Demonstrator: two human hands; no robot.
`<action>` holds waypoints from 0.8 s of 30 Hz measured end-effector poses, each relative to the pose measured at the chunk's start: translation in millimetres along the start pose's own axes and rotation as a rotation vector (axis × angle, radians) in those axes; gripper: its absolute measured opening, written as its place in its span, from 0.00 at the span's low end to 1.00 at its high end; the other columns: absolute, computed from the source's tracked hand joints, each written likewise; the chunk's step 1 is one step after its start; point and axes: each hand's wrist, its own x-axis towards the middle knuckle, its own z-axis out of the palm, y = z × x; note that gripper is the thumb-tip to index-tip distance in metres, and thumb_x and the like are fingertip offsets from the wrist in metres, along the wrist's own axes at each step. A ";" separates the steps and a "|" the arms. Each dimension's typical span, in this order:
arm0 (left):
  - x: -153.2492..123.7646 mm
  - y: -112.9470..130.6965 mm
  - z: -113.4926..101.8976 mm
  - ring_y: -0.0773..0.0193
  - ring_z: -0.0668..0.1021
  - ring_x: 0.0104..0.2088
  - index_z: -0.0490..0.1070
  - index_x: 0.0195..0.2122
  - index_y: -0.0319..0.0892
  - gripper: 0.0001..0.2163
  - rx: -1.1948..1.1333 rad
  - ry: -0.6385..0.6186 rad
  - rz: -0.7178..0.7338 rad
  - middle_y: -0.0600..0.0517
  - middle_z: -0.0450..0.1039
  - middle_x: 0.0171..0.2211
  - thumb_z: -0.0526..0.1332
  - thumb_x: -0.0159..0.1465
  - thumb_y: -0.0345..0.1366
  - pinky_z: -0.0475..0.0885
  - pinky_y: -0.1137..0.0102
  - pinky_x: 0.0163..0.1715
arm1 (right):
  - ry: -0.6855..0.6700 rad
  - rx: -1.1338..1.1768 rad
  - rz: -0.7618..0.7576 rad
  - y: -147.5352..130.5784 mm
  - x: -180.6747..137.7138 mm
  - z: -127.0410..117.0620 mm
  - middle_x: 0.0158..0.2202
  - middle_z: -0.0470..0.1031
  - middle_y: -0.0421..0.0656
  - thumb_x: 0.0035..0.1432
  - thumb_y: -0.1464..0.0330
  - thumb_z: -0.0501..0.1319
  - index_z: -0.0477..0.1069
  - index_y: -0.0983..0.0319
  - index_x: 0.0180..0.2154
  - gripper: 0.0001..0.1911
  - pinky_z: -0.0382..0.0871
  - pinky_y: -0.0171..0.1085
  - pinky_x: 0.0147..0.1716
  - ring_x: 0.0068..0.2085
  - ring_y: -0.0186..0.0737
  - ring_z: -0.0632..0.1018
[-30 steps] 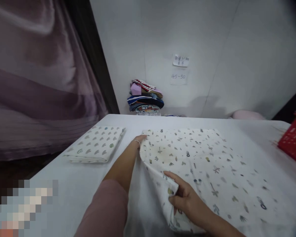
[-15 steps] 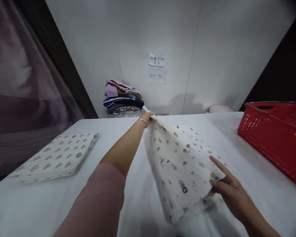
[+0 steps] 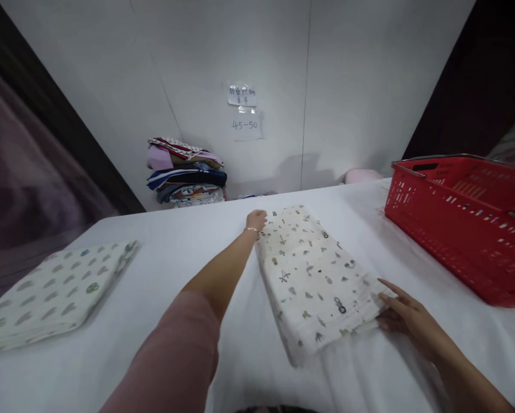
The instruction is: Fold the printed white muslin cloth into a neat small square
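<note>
A white muslin cloth printed with small grey and olive figures lies folded in a long rectangle on the white-covered table. My left hand, with a bracelet at the wrist, is closed on its far left corner; the fingertips are partly hidden. At the near right corner my right hand pinches the edge, thumb above and other fingers beneath, index finger stretched out. Off to the left rests another folded cloth with grey cloud shapes, apart from both hands.
A red plastic basket with a metal handle stands at the right. Behind the table's far edge is a pile of folded clothes. Handwritten paper signs hang on the wall, and a pink rounded object shows at the back right.
The printed cloth has come down from a lifted, slanting position to lie flat on the table. Both hands have lowered with it, and the view has shifted to the right.
</note>
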 end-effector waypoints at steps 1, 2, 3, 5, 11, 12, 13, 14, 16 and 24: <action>-3.9 -4.0 -15.9 0.66 0.75 0.34 0.68 0.33 0.38 0.06 0.022 0.032 0.003 0.47 0.73 0.36 0.62 0.55 0.33 0.69 0.74 0.31 | -0.016 0.001 0.016 -1.9 0.2 -0.6 0.29 0.75 0.42 0.47 0.59 0.66 0.61 0.58 0.57 0.36 0.72 0.36 0.23 0.27 0.39 0.76; -8.5 -8.1 -30.9 0.67 0.75 0.32 0.68 0.32 0.38 0.06 0.042 0.058 0.003 0.47 0.73 0.35 0.62 0.55 0.33 0.68 0.74 0.30 | -0.030 0.003 0.032 -3.4 0.7 -1.3 0.29 0.75 0.43 0.46 0.59 0.67 0.61 0.58 0.57 0.36 0.72 0.36 0.23 0.27 0.39 0.76; -14.0 -12.6 -44.4 0.68 0.75 0.31 0.68 0.32 0.38 0.06 0.059 0.072 0.000 0.48 0.73 0.34 0.62 0.54 0.33 0.68 0.74 0.29 | -0.041 0.004 0.047 -4.4 1.5 -1.9 0.29 0.75 0.43 0.46 0.59 0.67 0.61 0.59 0.57 0.37 0.72 0.36 0.23 0.27 0.39 0.76; -27.2 -23.9 -65.6 0.69 0.74 0.28 0.69 0.31 0.38 0.07 0.092 0.081 -0.020 0.49 0.73 0.32 0.63 0.52 0.33 0.68 0.74 0.28 | -0.052 0.002 0.062 -4.4 3.8 -3.1 0.30 0.76 0.43 0.46 0.59 0.67 0.61 0.58 0.56 0.36 0.72 0.35 0.23 0.28 0.39 0.77; -75.3 -62.4 -78.6 0.69 0.74 0.25 0.69 0.33 0.36 0.09 0.149 0.007 -0.139 0.49 0.73 0.30 0.65 0.51 0.33 0.70 0.72 0.29 | -0.040 -0.060 0.069 -3.7 10.1 -1.6 0.30 0.76 0.42 0.48 0.61 0.65 0.63 0.59 0.54 0.30 0.70 0.33 0.21 0.26 0.38 0.76; -83.3 -66.1 -75.4 0.69 0.75 0.25 0.69 0.35 0.36 0.10 0.146 -0.017 -0.154 0.48 0.73 0.32 0.65 0.52 0.33 0.71 0.72 0.29 | -0.030 -0.081 0.070 -5.4 10.5 -1.0 0.29 0.75 0.42 0.49 0.63 0.64 0.63 0.59 0.54 0.30 0.69 0.33 0.20 0.26 0.38 0.76; -91.1 -68.7 -71.4 0.69 0.75 0.26 0.68 0.38 0.36 0.12 0.139 -0.044 -0.168 0.47 0.74 0.33 0.64 0.53 0.33 0.71 0.72 0.29 | -0.021 -0.109 0.063 -7.3 10.9 -0.6 0.27 0.75 0.42 0.50 0.64 0.63 0.63 0.60 0.54 0.29 0.68 0.32 0.19 0.25 0.38 0.76; -98.4 -70.4 -67.2 0.68 0.76 0.26 0.67 0.41 0.36 0.14 0.132 -0.073 -0.181 0.46 0.74 0.35 0.64 0.54 0.33 0.72 0.71 0.28 | -0.004 -0.141 0.050 -9.2 11.5 -0.8 0.26 0.74 0.42 0.50 0.65 0.62 0.62 0.61 0.54 0.28 0.66 0.32 0.18 0.24 0.38 0.76; -111.4 -71.6 -58.9 0.66 0.76 0.29 0.65 0.46 0.36 0.18 0.115 -0.129 -0.201 0.44 0.74 0.38 0.63 0.54 0.34 0.73 0.70 0.27 | 0.049 -0.219 0.009 -11.3 13.1 -3.0 0.22 0.73 0.40 0.51 0.68 0.59 0.62 0.62 0.55 0.28 0.62 0.31 0.16 0.22 0.37 0.74; -141.1 -68.7 -49.3 0.59 0.75 0.42 0.57 0.55 0.39 0.27 0.168 -0.163 -0.208 0.39 0.65 0.53 0.63 0.55 0.35 0.73 0.73 0.26 | 0.095 -0.707 -0.127 -1.9 29.5 -26.1 0.18 0.68 0.37 0.49 0.67 0.55 0.67 0.64 0.51 0.25 0.60 0.33 0.20 0.21 0.36 0.70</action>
